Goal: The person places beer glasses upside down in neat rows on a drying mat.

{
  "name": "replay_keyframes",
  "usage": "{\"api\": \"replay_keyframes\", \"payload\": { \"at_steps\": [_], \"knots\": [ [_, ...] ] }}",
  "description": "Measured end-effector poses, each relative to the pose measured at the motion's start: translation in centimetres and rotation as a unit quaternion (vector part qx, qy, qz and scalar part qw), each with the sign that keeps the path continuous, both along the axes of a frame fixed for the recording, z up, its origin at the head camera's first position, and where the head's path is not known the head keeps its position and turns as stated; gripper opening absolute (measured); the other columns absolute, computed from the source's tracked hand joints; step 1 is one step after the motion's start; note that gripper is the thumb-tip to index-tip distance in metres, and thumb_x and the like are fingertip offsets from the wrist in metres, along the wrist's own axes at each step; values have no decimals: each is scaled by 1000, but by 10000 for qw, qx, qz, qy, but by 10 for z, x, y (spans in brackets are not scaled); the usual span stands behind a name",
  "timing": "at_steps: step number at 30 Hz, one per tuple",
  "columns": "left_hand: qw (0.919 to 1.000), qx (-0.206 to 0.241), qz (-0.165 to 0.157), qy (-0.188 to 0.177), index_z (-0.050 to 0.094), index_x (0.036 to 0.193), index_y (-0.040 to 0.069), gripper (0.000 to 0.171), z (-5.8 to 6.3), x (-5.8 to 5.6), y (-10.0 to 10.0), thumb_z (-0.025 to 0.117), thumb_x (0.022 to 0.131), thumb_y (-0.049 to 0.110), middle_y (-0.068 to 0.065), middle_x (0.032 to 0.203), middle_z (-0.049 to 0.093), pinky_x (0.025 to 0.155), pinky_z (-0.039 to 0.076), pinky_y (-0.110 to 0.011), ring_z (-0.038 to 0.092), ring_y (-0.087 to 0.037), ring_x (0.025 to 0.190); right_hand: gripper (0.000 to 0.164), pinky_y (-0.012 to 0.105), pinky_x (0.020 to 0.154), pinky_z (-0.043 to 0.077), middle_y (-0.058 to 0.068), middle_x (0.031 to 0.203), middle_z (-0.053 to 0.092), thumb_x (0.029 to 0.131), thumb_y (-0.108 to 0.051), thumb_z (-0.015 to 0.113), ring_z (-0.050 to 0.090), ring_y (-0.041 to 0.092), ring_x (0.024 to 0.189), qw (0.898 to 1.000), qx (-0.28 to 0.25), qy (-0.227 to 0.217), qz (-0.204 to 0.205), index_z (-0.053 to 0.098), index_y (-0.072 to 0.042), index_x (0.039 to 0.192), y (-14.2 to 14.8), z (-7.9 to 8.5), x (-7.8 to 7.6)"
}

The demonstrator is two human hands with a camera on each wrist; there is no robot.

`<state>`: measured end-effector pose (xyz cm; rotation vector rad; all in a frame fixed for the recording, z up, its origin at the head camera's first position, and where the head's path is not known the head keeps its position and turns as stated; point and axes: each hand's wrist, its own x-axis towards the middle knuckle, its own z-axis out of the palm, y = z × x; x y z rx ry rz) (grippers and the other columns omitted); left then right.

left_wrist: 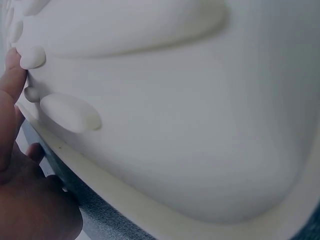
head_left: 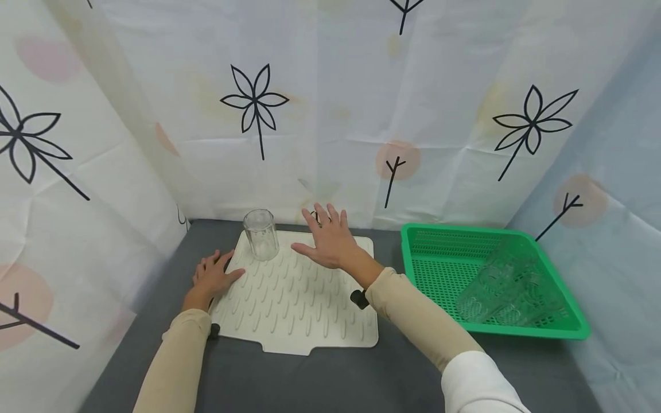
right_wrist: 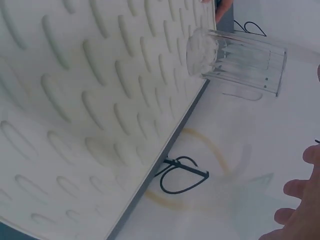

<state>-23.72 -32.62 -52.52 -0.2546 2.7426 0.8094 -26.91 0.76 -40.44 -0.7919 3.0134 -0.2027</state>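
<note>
A clear faceted glass (head_left: 261, 236) stands at the far left corner of a cream drying mat (head_left: 296, 312) with raised ridges. The right wrist view also has this glass (right_wrist: 245, 61) on the mat. My left hand (head_left: 212, 276) rests at the mat's left edge, its thumb over the ridged surface and its fingers along the outside. Close up, the left wrist view catches that thumb (left_wrist: 14, 80) beside the small raised bumps. Over the far part of the mat my right hand (head_left: 333, 241) is held with fingers spread, holding nothing, to the right of the glass.
To the right sits a green plastic basket (head_left: 409, 267) with several clear glasses (head_left: 485, 284) lying in its right half. Dark grey cloth (head_left: 335, 381) covers the table. Patterned white curtains (head_left: 341, 103) enclose the back and both sides.
</note>
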Motion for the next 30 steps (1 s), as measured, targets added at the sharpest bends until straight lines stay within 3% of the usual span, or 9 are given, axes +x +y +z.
{"api": "replay_keyframes", "payload": {
  "at_steps": [7, 20, 30],
  "knots": [
    [10000, 22, -25, 70, 16, 165, 18, 82, -1, -4, -2, 55, 102, 52, -27, 170, -8, 116, -1, -80, -11, -61, 151, 89, 65, 128, 9, 9, 175, 6, 99, -72, 39, 2, 38, 162, 9996, -149, -182, -122, 7, -24, 166, 28, 7, 4],
    [9998, 114, -155, -59, 14, 166, 17, 81, 0, -8, -2, 53, 104, 50, -27, 169, -11, 115, -2, -80, -11, -62, 149, 89, 70, 125, 10, 13, 174, 9, 99, -72, 42, 4, 42, 160, 9996, 118, 66, -262, 10, -23, 166, 72, 14, 2],
    [9999, 58, -126, -27, 14, 166, 18, 83, -5, -11, -3, 54, 102, 53, -27, 169, -10, 115, -2, -80, -10, -62, 149, 88, 72, 124, 8, 15, 174, 6, 99, -69, 44, 4, 45, 160, 9984, 45, -48, -564, 12, -22, 166, 107, 21, 3]
  ]
}}
